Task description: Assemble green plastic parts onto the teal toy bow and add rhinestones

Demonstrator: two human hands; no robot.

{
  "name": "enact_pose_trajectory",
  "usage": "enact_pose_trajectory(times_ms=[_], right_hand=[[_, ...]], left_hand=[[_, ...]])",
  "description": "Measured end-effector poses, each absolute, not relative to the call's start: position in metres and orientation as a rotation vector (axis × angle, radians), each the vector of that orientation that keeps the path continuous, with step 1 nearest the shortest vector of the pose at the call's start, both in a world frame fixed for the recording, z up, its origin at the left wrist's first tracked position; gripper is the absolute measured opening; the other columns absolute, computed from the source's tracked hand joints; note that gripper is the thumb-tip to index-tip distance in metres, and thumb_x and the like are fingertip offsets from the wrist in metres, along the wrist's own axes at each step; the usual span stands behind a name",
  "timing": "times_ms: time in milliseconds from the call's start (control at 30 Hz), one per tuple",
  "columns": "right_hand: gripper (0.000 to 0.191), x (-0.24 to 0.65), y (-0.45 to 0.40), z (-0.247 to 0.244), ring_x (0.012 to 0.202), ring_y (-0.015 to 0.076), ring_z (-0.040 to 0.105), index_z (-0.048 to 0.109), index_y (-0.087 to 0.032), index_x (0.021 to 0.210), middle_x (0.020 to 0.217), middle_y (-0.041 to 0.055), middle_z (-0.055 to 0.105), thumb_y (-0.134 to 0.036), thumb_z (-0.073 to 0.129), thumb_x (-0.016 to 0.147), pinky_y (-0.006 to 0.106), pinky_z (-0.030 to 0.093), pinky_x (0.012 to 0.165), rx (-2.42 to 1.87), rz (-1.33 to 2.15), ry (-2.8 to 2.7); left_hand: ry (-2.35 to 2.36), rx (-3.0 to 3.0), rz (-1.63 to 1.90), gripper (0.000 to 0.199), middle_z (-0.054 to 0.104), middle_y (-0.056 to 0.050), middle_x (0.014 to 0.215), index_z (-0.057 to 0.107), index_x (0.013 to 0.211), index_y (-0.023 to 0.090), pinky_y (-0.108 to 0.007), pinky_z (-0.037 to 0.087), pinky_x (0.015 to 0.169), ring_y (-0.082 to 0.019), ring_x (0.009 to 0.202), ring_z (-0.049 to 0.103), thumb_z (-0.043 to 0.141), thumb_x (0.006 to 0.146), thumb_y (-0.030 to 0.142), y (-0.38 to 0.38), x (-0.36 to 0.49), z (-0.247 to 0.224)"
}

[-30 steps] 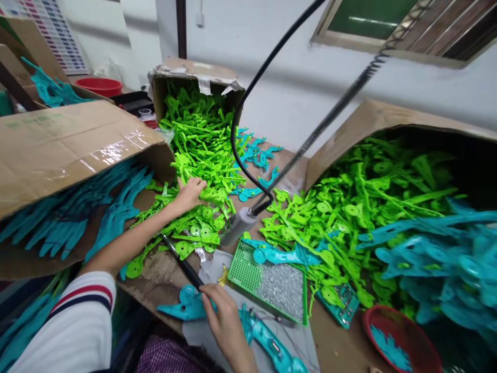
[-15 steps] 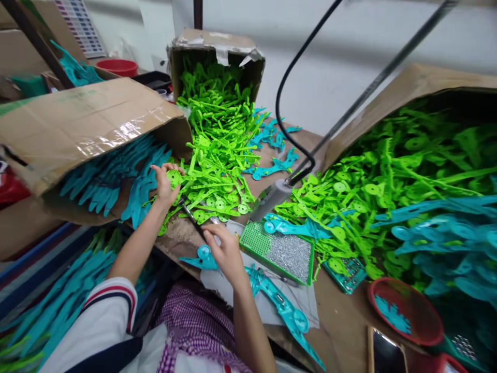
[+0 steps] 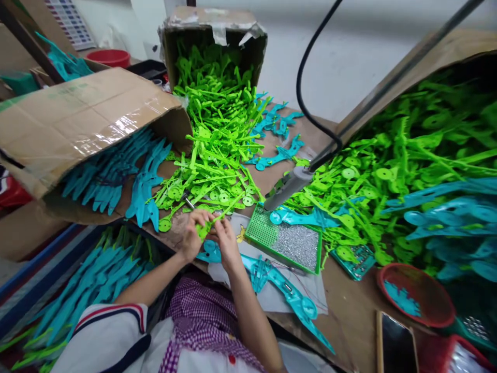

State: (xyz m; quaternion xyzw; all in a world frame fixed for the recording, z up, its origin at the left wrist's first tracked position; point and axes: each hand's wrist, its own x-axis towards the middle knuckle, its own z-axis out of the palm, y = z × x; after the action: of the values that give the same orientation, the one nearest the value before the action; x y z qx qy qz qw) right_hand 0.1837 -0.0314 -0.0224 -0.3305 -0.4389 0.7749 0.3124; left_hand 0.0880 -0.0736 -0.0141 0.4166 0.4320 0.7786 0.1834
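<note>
In front of my body, a bright green plastic part (image 3: 203, 229) with a long thin arm is held between both hands. My left hand (image 3: 190, 237) has its fingers closed on the wide end. My right hand (image 3: 225, 239) pinches the thin arm. Just beyond my left hand lies a dark-handled tool (image 3: 188, 202), its lower part hidden. Under and right of my hands, a long turquoise plastic part (image 3: 287, 290) rests on a white sheet (image 3: 267, 300). Close to my right hand stands a green tray (image 3: 264, 228) of small silvery metal pieces, with another turquoise piece (image 3: 295, 216) across its edge.
Loose green parts (image 3: 217, 155) spill from a cardboard box (image 3: 217, 18) at the back. Turquoise parts fill the left box (image 3: 89, 109). A grey cylindrical tool (image 3: 289, 187) hangs over the tray. On the right are a green pile (image 3: 373, 176), a red bowl (image 3: 430, 305) and a phone (image 3: 396, 342).
My left hand has come right and down from the green pile with a green part. My right hand has left the dark-handled tool and now grips the green part too. The view has shifted slightly.
</note>
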Motion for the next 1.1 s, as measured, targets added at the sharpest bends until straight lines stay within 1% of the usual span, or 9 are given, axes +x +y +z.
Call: enact_pose_trajectory(times_ms=[100, 167, 267, 433, 500, 667, 833, 1000, 1100], right_hand=[[0.052, 0.206, -0.025, -0.032, 0.063, 0.0123, 0.059, 0.066, -0.02, 0.102, 0.072, -0.0021, 0.065, -0.06, 0.073, 0.069, 0.024, 0.049, 0.059, -1.005, 2.021, -1.127], [0.054, 0.215, -0.007, -0.036, 0.064, 0.0135, 0.06, 0.067, -0.018, 0.097, 0.07, -0.0023, 0.065, -0.061, 0.074, 0.065, 0.025, 0.049, 0.061, -1.114, 1.94, -1.157], [0.056, 0.206, 0.034, -0.036, 0.08, 0.0201, 0.065, 0.068, -0.017, 0.097, 0.081, 0.0033, 0.071, -0.064, 0.071, 0.066, 0.031, 0.052, 0.074, -1.211, 1.71, -1.325], [0.061, 0.179, 0.077, -0.034, 0.117, 0.0253, 0.06, 0.059, -0.02, 0.127, 0.122, 0.0122, 0.067, -0.062, 0.056, 0.082, 0.043, 0.043, 0.103, -1.205, 1.331, -1.616], [0.054, 0.185, 0.066, -0.038, 0.121, 0.0246, 0.057, 0.062, -0.021, 0.124, 0.128, 0.0125, 0.064, -0.058, 0.054, 0.086, 0.044, 0.042, 0.105, -1.075, 1.257, -1.739], [0.031, 0.212, 0.01, -0.046, 0.108, 0.0215, 0.064, 0.072, -0.022, 0.104, 0.115, 0.0109, 0.069, -0.042, 0.053, 0.09, 0.037, 0.051, 0.092, -0.927, 1.296, -1.899], [0.028, 0.224, -0.017, -0.02, 0.109, 0.02, 0.064, 0.07, -0.021, 0.108, 0.114, 0.0103, 0.07, -0.035, 0.052, 0.093, 0.036, 0.05, 0.096, -0.836, 1.319, -1.99], [0.024, 0.242, -0.035, 0.008, 0.097, 0.0182, 0.068, 0.072, -0.024, 0.103, 0.101, 0.007, 0.074, -0.035, 0.052, 0.095, 0.033, 0.053, 0.089, -0.836, 1.391, -1.955], [0.025, 0.234, -0.035, 0.001, 0.095, 0.0185, 0.068, 0.073, -0.023, 0.097, 0.098, 0.0066, 0.074, -0.04, 0.054, 0.093, 0.034, 0.054, 0.089, -0.796, 1.485, -1.899]], left_hand=[[1.53, 1.663, 1.952, 0.045, 0.059, -0.009, 0.107, 0.057, 0.108, 0.022, -0.041, 0.05, 0.093, -0.022, 0.109, 0.058, 0.038, 0.095, 0.062, -0.09, 0.093, -0.03], [1.832, 1.748, 1.778, 0.038, 0.058, -0.011, 0.113, 0.055, 0.116, 0.021, -0.043, 0.046, 0.098, -0.023, 0.113, 0.057, 0.042, 0.097, 0.052, -0.085, 0.073, -0.034], [2.269, 1.734, 1.378, 0.034, 0.058, -0.014, 0.114, 0.057, 0.115, 0.018, -0.046, 0.044, 0.1, -0.028, 0.114, 0.055, 0.052, 0.093, 0.044, -0.055, 0.03, -0.037], [2.465, 1.811, 0.953, 0.032, 0.057, -0.018, 0.125, 0.059, 0.12, 0.017, -0.047, 0.041, 0.099, -0.032, 0.117, 0.053, 0.051, 0.093, 0.031, -0.001, -0.018, -0.029], [2.506, 1.797, 1.006, 0.03, 0.058, -0.018, 0.119, 0.062, 0.116, 0.018, -0.048, 0.041, 0.099, -0.034, 0.114, 0.054, 0.052, 0.092, 0.031, 0.01, -0.032, -0.02], [2.525, 1.68, 1.323, 0.035, 0.057, -0.014, 0.11, 0.066, 0.11, 0.019, -0.045, 0.04, 0.099, -0.033, 0.109, 0.054, 0.069, 0.08, 0.036, 0.03, -0.068, -0.001], [2.371, 1.588, 1.42, 0.007, 0.062, -0.007, 0.088, 0.07, 0.08, 0.018, -0.036, 0.047, 0.087, -0.022, 0.083, 0.061, 0.067, 0.076, 0.022, 0.041, -0.077, 0.004], [2.284, 1.239, 1.882, 0.035, 0.068, -0.003, 0.086, 0.068, 0.107, 0.019, -0.031, 0.053, 0.076, -0.016, 0.073, 0.063, 0.071, 0.072, 0.024, -0.003, -0.069, 0.001], [2.461, 1.361, 1.83, 0.026, 0.071, -0.005, 0.089, 0.07, 0.103, 0.02, -0.036, 0.054, 0.085, -0.02, 0.085, 0.067, 0.067, 0.078, 0.027, -0.047, -0.058, -0.014]])
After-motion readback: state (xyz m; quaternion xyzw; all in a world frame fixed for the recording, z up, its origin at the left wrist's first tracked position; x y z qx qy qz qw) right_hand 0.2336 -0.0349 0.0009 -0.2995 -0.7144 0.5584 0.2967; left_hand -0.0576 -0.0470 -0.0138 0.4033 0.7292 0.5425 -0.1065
